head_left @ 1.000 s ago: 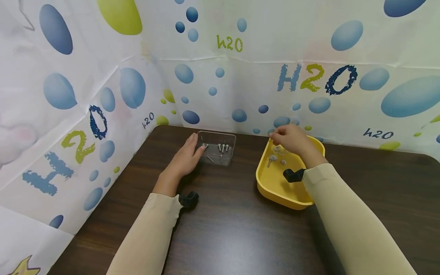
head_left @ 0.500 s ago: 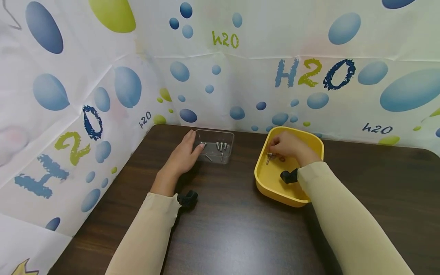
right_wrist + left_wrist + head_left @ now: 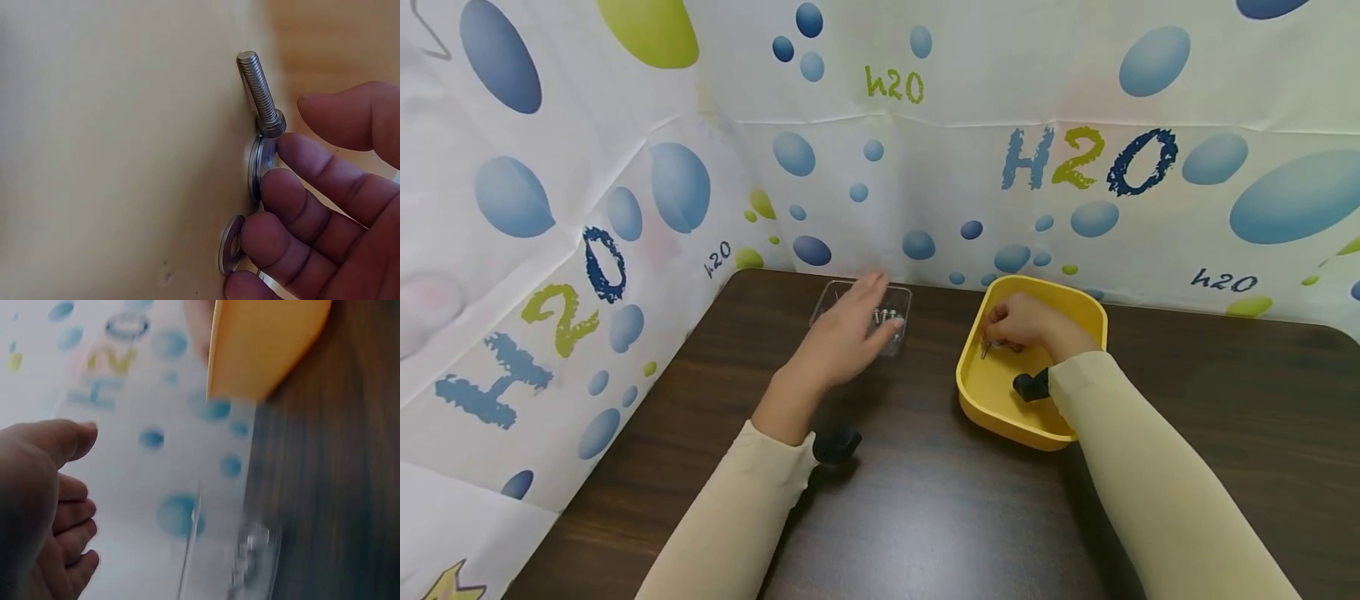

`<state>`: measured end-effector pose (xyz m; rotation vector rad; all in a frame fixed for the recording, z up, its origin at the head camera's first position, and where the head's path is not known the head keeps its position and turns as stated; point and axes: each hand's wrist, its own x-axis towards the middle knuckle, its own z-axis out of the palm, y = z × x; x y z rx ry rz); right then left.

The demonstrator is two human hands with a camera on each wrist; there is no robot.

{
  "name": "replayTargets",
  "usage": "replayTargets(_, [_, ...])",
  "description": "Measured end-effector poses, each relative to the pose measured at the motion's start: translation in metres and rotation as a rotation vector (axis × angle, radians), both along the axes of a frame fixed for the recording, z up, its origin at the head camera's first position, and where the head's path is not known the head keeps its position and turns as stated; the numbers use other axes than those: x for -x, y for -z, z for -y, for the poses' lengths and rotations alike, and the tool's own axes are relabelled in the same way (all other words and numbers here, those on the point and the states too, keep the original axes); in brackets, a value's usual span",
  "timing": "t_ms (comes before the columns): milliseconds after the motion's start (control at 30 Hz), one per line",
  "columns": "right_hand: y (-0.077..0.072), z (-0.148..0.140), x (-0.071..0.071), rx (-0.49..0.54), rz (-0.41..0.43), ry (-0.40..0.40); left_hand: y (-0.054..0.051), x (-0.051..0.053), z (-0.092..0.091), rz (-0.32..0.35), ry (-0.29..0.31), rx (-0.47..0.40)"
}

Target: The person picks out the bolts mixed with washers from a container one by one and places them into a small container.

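Observation:
My left hand (image 3: 838, 337) hovers over the near-left part of a small clear plastic box (image 3: 898, 343), fingers extended and holding nothing. Several metal screws (image 3: 883, 315) lie in that box, partly hidden by the hand. Inside a yellow tray (image 3: 992, 417), my right hand (image 3: 1030, 321) reaches down with bent fingers. The right wrist view has a socket-head bolt (image 3: 261, 94) between thumb and index fingertip, with a gap at the thumb. Below it, fingertips touch stacked flat washers (image 3: 255, 165) and another washer (image 3: 231, 244).
Both containers sit near the back edge of a dark wooden table (image 3: 910, 500). A white sheet (image 3: 947, 200) printed with blue drops hangs behind and along the left side. Black wrist mounts (image 3: 835, 447) sit at both cuffs.
My left hand has lifted from the clear box's left side and moved right over it. The right hand has lowered into the yellow tray, toward the bolt and washers.

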<state>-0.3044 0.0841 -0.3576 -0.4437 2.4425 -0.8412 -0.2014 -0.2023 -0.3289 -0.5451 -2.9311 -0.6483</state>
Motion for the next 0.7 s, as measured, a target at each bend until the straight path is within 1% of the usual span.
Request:
replayTargets(67, [-0.001, 0.000, 0.000, -0.001, 0.002, -0.004, -0.001, -0.006, -0.015, 0.011, 0.060, 0.023])
replayTargets(133, [-0.001, -0.001, 0.000, -0.004, 0.006, -0.005, 0.003, -0.011, -0.028, 0.032, 0.106, 0.048])
replayTargets(233, [-0.001, -0.001, 0.000, -0.012, 0.013, -0.004, 0.011, -0.016, -0.044, 0.060, 0.162, 0.100])
replayTargets(333, [0.000, -0.002, 0.000, -0.023, 0.023, -0.008, 0.021, -0.019, -0.056, 0.065, 0.211, 0.151])
replayTargets(467, [0.001, -0.002, 0.000, -0.032, 0.025, -0.028, 0.030, -0.020, -0.066, 0.068, 0.245, 0.179])
replayTargets(533, [0.000, -0.003, 0.000, -0.028, 0.026, -0.037, 0.033, -0.021, -0.069, 0.069, 0.257, 0.184])
replayTargets(700, [-0.001, -0.003, -0.002, -0.013, 0.018, -0.056, 0.035, -0.022, -0.072, 0.048, 0.267, 0.203])
